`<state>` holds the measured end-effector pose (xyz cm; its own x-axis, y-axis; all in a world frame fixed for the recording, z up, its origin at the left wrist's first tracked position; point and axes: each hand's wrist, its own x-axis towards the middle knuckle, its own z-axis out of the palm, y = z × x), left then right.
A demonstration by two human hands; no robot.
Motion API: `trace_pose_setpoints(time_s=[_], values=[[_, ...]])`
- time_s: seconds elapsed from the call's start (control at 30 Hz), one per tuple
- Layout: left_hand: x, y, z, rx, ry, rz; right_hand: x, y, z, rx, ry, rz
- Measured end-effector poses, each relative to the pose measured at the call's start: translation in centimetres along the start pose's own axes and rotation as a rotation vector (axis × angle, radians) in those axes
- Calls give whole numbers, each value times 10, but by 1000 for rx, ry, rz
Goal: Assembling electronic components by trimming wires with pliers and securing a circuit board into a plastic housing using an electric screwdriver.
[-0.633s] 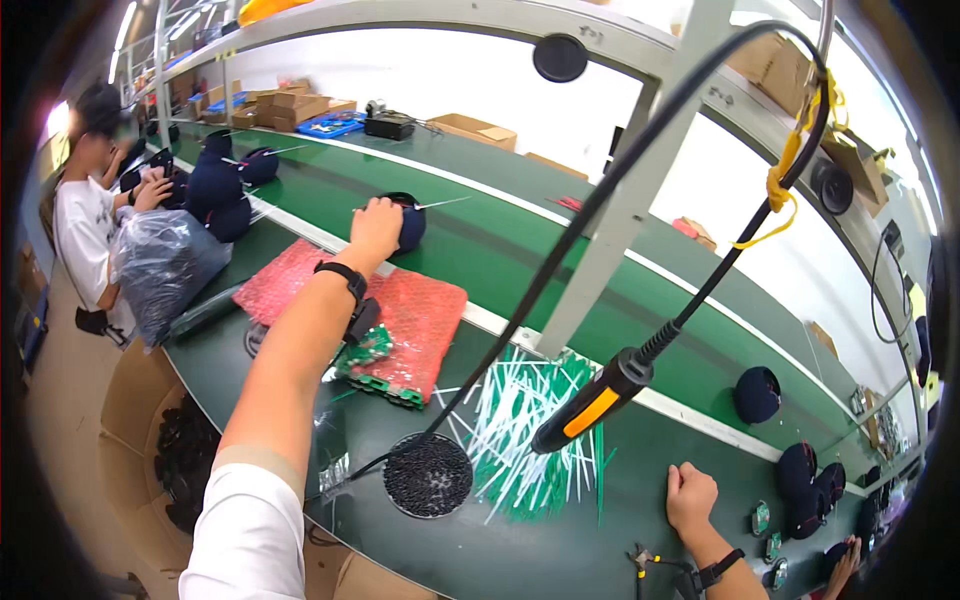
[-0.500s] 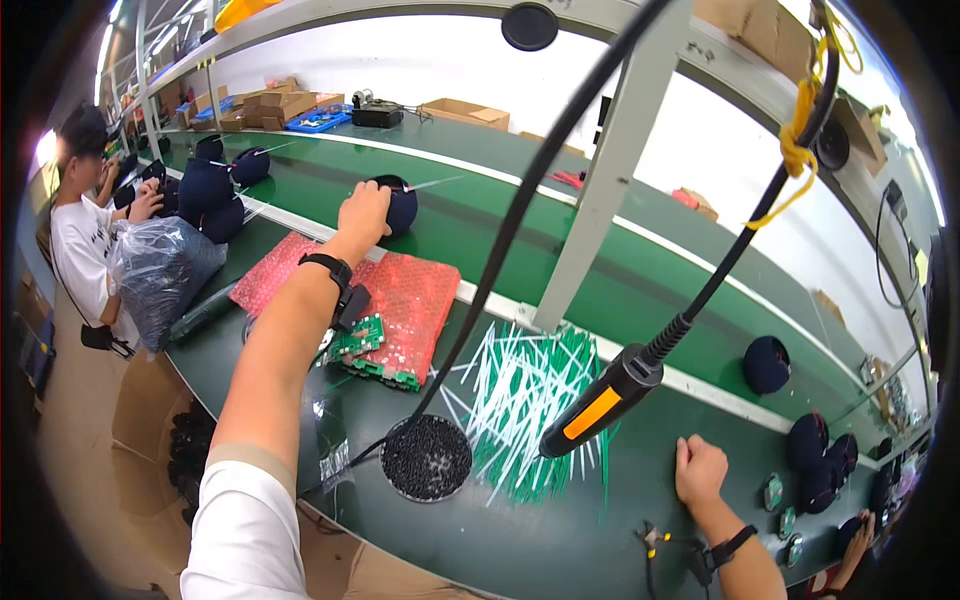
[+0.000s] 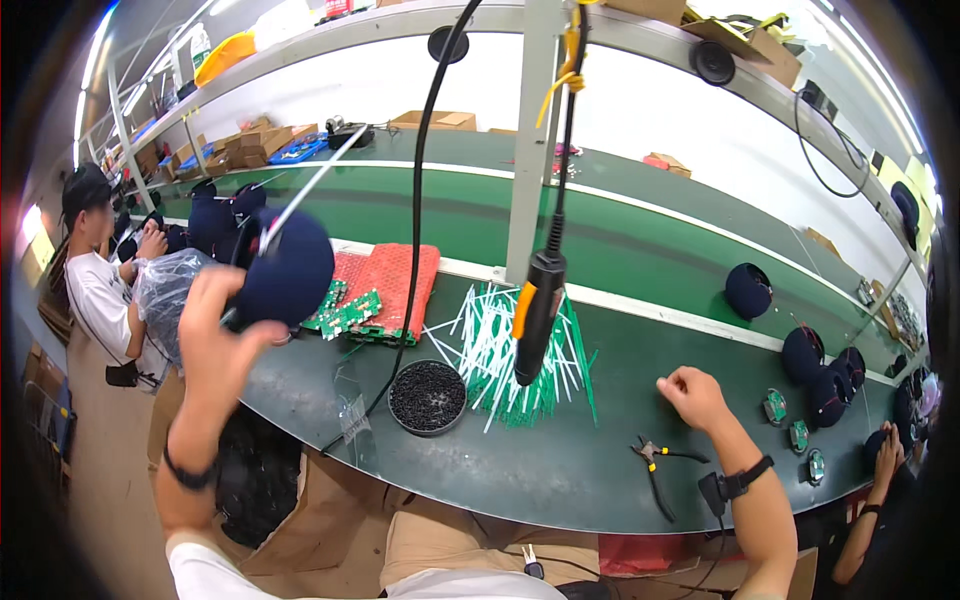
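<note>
My left hand (image 3: 215, 335) is raised at the left, its thumb and fingers around a dark navy rounded shell (image 3: 295, 265). A white strip, like a cable tie, sticks up from the shell, which is blurred by motion. My right hand (image 3: 697, 398) rests on the dark green table, its fingers curled in with nothing visible in them. Near it lie side cutters (image 3: 650, 455) with yellow and black handles, and small green circuit-board assemblies (image 3: 775, 406). A black and orange electric screwdriver (image 3: 541, 318) hangs between my hands, over a pile of white and green cable ties (image 3: 500, 355).
A round dish (image 3: 428, 434) of small black screws stands near the table's front edge. Green circuit boards (image 3: 352, 314) lie by red bubble wrap (image 3: 405, 275). Several navy shells (image 3: 749, 291) sit on and beside the green belt (image 3: 640, 245). Co-workers sit at both sides.
My left hand has brought the navy shell off the belt, back toward me and to the left. My right hand stays curled on the table. The whole view has shifted.
</note>
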<state>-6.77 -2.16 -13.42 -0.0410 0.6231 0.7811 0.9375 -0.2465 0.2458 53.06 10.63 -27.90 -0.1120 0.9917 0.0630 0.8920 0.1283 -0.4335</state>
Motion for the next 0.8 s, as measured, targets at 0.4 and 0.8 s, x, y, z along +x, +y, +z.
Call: trace_pose_setpoints(time_s=[0.4,0.8], values=[[-115,161,77,-365,-543,381,-161,-54,29,-291,210,-118],[-78,220,131,-338,-821,462,-209,-121,36,448,72,-83]])
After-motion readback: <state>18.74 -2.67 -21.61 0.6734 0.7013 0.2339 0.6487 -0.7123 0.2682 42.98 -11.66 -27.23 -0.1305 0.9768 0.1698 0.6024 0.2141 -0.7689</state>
